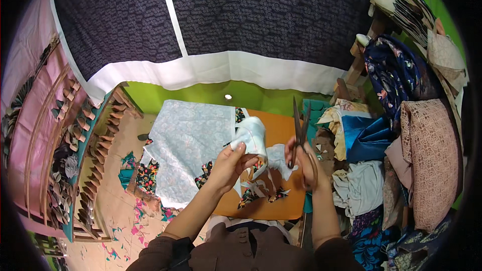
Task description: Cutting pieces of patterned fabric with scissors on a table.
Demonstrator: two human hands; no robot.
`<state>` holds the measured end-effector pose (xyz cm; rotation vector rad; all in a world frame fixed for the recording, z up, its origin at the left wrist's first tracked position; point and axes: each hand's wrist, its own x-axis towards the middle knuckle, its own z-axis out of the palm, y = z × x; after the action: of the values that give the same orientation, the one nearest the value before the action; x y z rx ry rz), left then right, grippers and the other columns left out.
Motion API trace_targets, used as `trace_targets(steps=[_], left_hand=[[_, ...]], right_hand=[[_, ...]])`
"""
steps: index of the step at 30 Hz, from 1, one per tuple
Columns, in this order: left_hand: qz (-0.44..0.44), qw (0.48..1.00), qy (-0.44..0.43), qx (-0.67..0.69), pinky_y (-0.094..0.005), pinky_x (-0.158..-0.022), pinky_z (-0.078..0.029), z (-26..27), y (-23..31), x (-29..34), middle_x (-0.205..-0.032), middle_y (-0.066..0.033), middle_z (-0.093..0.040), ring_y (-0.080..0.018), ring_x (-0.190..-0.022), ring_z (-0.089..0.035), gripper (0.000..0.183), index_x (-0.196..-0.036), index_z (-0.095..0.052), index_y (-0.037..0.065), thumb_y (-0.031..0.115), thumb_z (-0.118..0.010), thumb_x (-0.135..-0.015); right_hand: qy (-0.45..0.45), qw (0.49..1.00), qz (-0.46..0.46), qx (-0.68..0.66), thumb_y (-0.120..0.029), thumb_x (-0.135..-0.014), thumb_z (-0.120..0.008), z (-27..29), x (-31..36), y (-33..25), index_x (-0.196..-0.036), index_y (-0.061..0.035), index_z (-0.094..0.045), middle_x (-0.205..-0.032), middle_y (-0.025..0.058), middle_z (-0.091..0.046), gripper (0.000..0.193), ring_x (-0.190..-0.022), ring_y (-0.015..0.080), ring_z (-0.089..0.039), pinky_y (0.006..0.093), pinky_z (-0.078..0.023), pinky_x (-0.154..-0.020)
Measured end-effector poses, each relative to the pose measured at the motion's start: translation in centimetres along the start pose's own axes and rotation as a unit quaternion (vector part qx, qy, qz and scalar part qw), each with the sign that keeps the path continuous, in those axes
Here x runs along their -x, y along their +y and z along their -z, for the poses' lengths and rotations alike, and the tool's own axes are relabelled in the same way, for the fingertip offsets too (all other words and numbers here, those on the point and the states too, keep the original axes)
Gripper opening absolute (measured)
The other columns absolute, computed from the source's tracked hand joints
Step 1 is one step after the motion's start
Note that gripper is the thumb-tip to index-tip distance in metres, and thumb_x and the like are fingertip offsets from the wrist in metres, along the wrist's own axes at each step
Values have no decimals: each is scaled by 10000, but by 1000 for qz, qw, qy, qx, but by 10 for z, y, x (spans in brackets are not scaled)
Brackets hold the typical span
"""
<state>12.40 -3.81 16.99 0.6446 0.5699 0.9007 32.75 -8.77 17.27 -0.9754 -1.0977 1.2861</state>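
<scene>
My left hand (pixel 232 166) is closed on a folded piece of white fabric (pixel 252 134), thumb on top, held up over the orange-brown table (pixel 276 210). In my right hand (pixel 305 161) is a large pair of dark metal scissors (pixel 301 129), its blades parted and pointing away from me. The scissors are apart from the held piece, to its right. Below my hands lie black floral fabric scraps (pixel 249 196) and pale offcuts. A large pale sheet of fabric (pixel 187 140) covers the table's left side, with black floral cloth showing at its edges.
Stacked and folded fabrics (pixel 370 138) crowd the right side, with a pink lace-like cloth (pixel 431 163) over a rack. Shelves of shoe lasts (pixel 103 143) stand at left. Coloured scraps (pixel 139 216) litter the floor. A dark patterned curtain (pixel 281 15) hangs across the far side.
</scene>
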Motion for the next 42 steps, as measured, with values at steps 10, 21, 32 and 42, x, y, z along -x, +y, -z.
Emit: trace_targets(steps=[10,21,32,42], left_hand=[[-139,988,54,-45,-362,-903,-391,-17,-37,-6,-1075,-88,-531,-180,-989,-517,313,-1139,-451,30,233,-417,-902],[-136,973,97,-157,-268,-775,-418,-19,-59,6,-979,-53,-542,-115,-867,-517,293,-1099,-477,-11,199,-433,-900],[-182,935,163,-256,-219,-562,-415,-31,-67,16,-742,-39,-588,-80,-642,-535,209,-888,-539,-7,192,-567,-832],[-198,919,169,-297,-207,-503,-397,-34,-71,14,-714,-20,-597,-56,-600,-525,210,-893,-546,12,181,-617,-790]], right_hand=[[-190,965,-181,10,-726,-698,-367,6,79,22,-1052,-16,-401,-845,10,-394,794,-731,81,-379,206,-350,-670],[-130,982,-135,-30,-705,-691,-420,-7,69,36,-1029,-48,-405,-804,-11,-374,739,-699,65,-372,186,-344,-620],[-90,994,-34,55,-570,-827,-356,-17,63,47,-1022,-36,-442,-764,1,-448,575,-612,54,-368,183,-330,-546],[-114,987,-77,-80,-699,-714,-396,-16,62,41,-1018,-45,-421,-746,-32,-324,722,-644,38,-302,158,-261,-539]])
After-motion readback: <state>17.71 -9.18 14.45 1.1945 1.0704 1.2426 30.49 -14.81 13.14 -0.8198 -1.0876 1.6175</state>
